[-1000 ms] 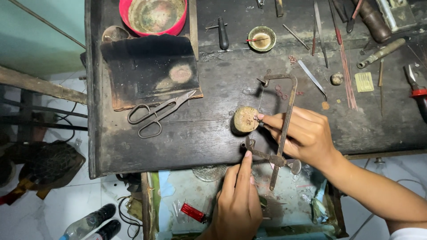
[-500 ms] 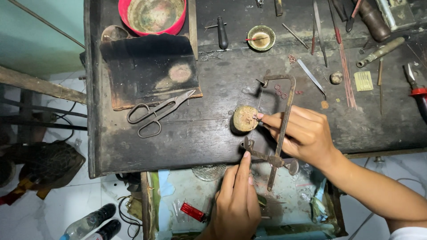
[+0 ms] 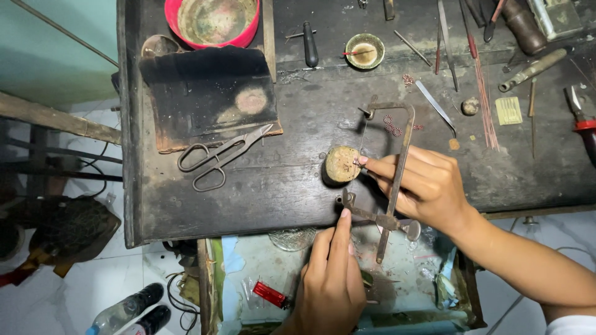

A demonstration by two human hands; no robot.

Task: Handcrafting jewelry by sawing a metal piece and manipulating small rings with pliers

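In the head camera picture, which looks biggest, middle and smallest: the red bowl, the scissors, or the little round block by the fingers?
1. Red bowl, though its top is cut off.
2. Scissors: longer than the bowl is wide, but thin.
3. Round block, clearly smallest.

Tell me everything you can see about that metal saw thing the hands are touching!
The saw frame is a thin, dark, worn metal bow shaped like a squared letter U. It lies flat at the front edge of the black workbench, its handle end sticking out over the open drawer. Small clamp screws sit at its ends. The right hand lies across its long bar, fingers reaching to a small round block. The left hand touches its lower clamp with one fingertip.
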